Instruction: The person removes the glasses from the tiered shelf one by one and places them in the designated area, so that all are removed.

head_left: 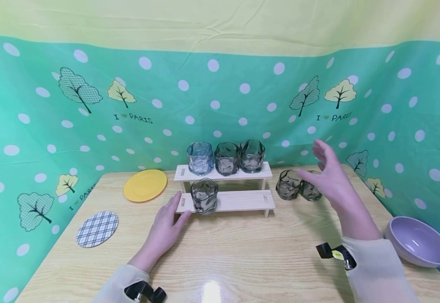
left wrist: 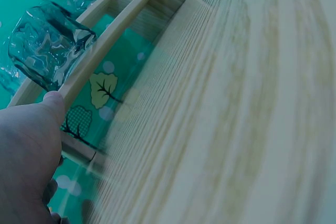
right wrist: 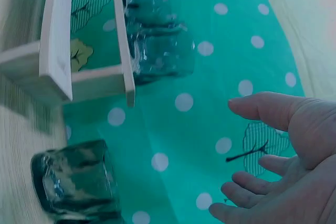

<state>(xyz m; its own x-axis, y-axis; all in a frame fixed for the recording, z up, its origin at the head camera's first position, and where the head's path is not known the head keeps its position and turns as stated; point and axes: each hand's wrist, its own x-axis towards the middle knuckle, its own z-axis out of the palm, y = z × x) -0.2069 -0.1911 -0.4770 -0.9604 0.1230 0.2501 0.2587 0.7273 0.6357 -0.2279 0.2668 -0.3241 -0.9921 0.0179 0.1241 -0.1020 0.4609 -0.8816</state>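
My left hand [head_left: 165, 229] rests flat, touching the wooden rack [head_left: 239, 200]; my right hand [head_left: 330, 174] hovers spread wide above two glasses [head_left: 289, 184].

glasses: 6 total – 3 on upper shelf [head_left: 200, 158] [head_left: 227, 158] [head_left: 252, 155], 1 on lower shelf [head_left: 204, 196], 2 on table center-right [head_left: 288, 184] [head_left: 311, 190] | wooden rack [head_left: 239, 201]: 1, 2 tiers | yellow plate [head_left: 145, 185]: 1 | plaid coaster [head_left: 97, 228]: 1 | purple bowl [head_left: 418, 241]: 1, lower right | hands: 2
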